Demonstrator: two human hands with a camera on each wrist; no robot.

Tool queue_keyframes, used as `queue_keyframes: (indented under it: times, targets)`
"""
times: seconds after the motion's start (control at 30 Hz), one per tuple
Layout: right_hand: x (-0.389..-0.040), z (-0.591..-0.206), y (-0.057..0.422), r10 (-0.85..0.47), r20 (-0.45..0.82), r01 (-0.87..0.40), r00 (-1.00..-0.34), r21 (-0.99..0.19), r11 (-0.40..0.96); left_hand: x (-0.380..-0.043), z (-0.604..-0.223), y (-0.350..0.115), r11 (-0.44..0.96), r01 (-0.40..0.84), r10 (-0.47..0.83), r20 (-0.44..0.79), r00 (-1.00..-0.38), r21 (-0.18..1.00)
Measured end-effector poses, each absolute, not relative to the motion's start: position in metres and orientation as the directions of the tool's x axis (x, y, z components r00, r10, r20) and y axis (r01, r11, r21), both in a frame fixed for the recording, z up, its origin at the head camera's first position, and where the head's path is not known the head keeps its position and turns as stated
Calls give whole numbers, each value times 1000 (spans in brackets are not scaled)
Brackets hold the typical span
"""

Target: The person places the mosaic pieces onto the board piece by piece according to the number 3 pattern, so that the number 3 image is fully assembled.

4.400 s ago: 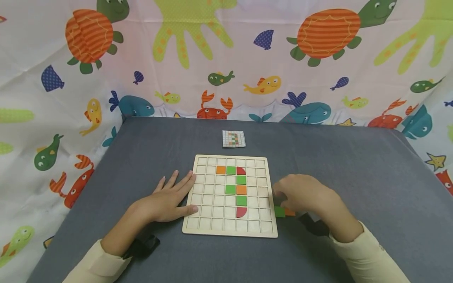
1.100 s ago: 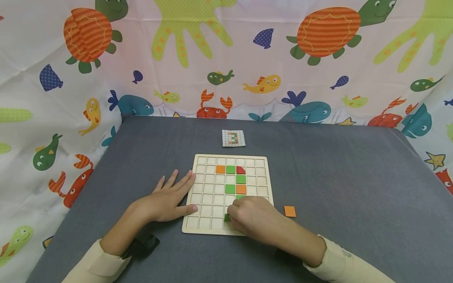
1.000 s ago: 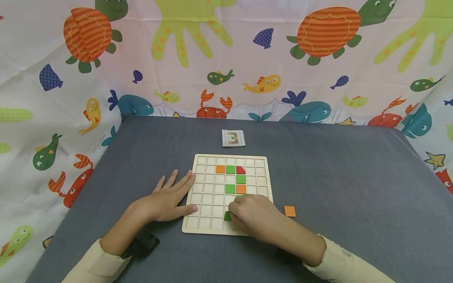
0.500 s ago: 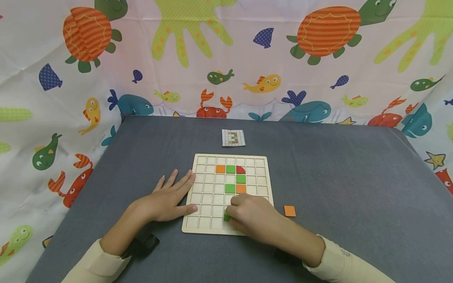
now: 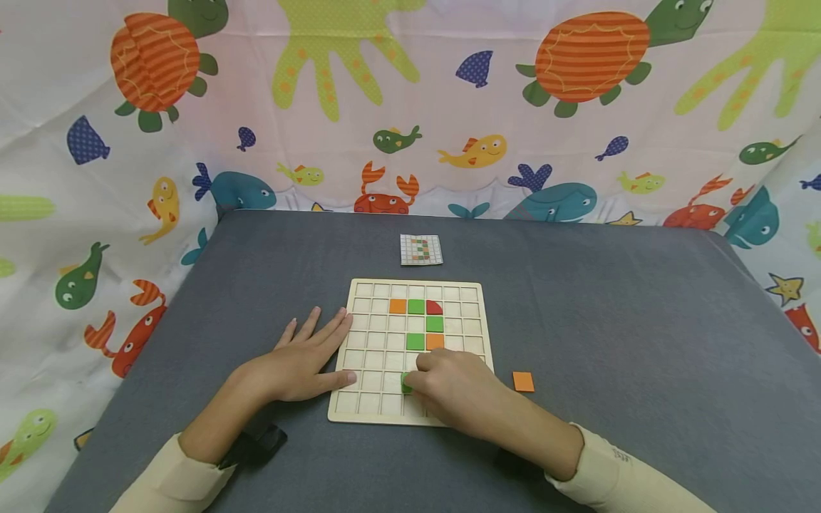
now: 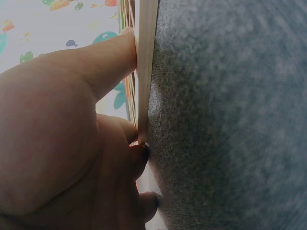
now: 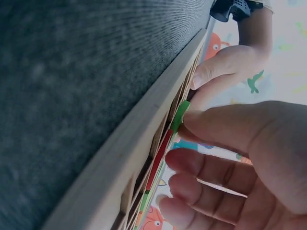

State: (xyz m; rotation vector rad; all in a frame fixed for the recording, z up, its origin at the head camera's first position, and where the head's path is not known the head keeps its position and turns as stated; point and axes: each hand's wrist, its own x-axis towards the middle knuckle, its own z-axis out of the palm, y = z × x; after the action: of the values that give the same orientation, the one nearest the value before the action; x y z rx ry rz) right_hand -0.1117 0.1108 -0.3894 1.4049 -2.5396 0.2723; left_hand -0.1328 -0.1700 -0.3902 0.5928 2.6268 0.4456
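Observation:
The pale wooden grid board [image 5: 359,403] lies flat with several orange, green and red tiles in its cells. My left hand [image 5: 297,365] rests with fingers spread on its left edge, the thumb on the rim. My right hand [image 5: 462,390] is over the lower part, thumb and forefinger pinching a green square tile [image 5: 406,383]. In the right wrist view this green tile [image 7: 180,115] sits at the grid's surface beside a red tile [image 7: 159,155]; whether it lies fully in a cell I cannot tell. My right hand hides the lower tiles in the head view.
One orange square tile [image 5: 523,382] lies on the grey cloth right of the board, near my right forearm. Behind the board is a small printed pattern card [image 5: 421,250]. A sea-animal curtain [image 5: 474,100] hangs at the table's back.
My right hand has taken the green tile from beside the board onto the lower grid, then shifted it slightly away from me. The orange tile stayed; my left hand has not moved.

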Motion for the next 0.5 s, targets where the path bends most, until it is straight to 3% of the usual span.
queue_keyframes:
  times: [0.33, 0.5]
  targets:
    - [-114, -392, 112, -879, 234, -901, -416, 28, 434, -139, -409, -176, 869, 335, 454, -315, -834, 364]
    - [-115, -391, 112, -875, 231, -893, -425, 51, 447, -140, -412, -177, 866, 339, 455, -297, -839, 368]
